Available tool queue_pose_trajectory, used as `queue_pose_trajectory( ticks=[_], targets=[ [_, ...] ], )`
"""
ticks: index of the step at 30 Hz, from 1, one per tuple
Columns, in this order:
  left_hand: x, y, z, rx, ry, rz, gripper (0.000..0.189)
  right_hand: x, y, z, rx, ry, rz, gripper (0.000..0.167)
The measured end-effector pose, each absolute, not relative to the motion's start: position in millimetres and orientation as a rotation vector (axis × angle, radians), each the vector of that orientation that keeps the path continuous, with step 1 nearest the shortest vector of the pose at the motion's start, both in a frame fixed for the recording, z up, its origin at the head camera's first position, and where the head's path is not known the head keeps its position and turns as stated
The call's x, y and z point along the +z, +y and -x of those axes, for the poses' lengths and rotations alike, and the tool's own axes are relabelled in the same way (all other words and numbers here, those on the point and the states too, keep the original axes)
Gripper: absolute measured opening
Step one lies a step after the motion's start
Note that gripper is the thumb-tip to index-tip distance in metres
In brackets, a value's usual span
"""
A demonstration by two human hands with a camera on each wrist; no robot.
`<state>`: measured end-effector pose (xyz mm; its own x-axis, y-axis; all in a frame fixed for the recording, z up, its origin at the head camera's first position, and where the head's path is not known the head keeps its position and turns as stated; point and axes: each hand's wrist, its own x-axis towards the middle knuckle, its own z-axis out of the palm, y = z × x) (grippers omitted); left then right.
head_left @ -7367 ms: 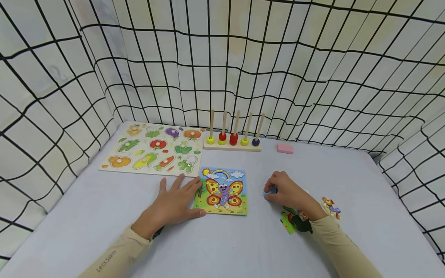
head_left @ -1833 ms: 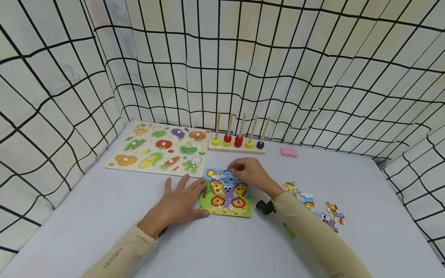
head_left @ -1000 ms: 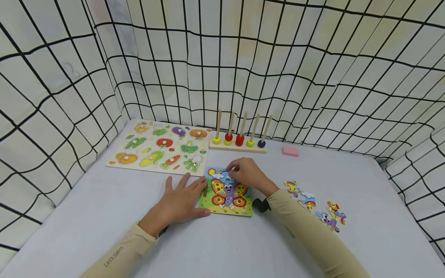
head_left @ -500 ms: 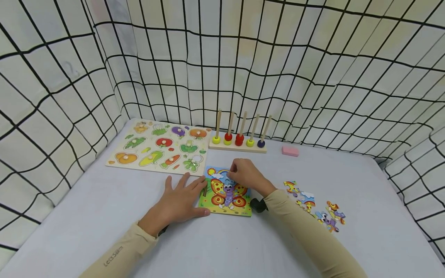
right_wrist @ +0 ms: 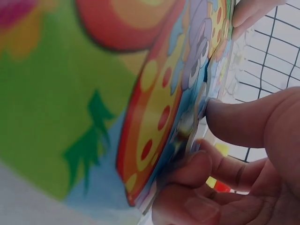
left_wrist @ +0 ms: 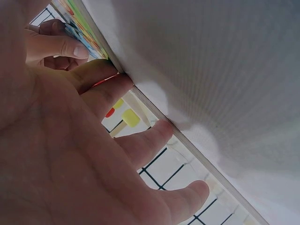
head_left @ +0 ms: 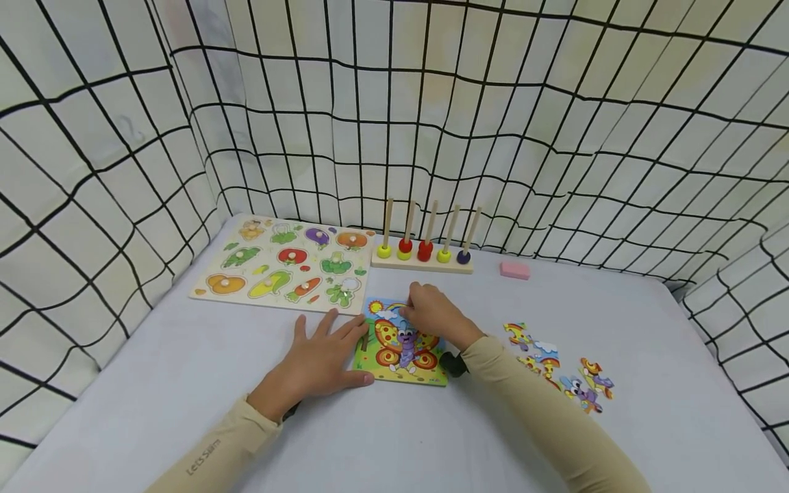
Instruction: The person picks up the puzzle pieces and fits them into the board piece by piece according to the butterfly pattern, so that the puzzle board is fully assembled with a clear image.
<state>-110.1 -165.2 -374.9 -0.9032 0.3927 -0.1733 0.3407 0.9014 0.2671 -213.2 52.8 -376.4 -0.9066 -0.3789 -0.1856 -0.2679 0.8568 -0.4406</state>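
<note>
A square butterfly puzzle board point(head_left: 434, 376) lies on the white table in the head view. My left hand point(head_left: 320, 359) rests flat at its left side with fingers spread. In the left wrist view the left fingertips point(left_wrist: 123, 83) touch the board's edge. My right hand point(head_left: 439, 313) is over the board's upper part, fingers curled. Seen from the right wrist, thumb and fingers pinch a small blue puzzle piece point(right_wrist: 199, 108), tilted against the board's blue area above the butterfly's head; the fingers hide part of it.
Several loose puzzle pieces point(head_left: 546, 353) lie right of the board, partly behind the right sleeve. A vegetable puzzle board point(head_left: 253, 263) stands back left, a peg counter point(head_left: 422, 266) with colored beads behind, and a pink block point(head_left: 514, 270) back right. Black netting point(head_left: 345, 116) encloses the table.
My right hand has carried the blue piece left from the loose pieces to the board's upper part. Over the last second its fingers shift slightly there. The left hand stays on the board's edge.
</note>
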Motion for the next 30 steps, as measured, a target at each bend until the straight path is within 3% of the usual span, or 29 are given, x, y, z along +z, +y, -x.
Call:
queue_pose_trajectory(
  ticks=[12, 30],
  targets=[
    [-374, -163, 111, 0.347, 2.852, -0.583, 0.09, -376, 53, 210, -0.575, 2.837, 0.48, 0.027],
    [-375, -165, 110, 0.335, 2.852, -0.566, 0.09, -368, 80, 203, -1.098, 2.627, 0.38, 0.022]
  ],
)
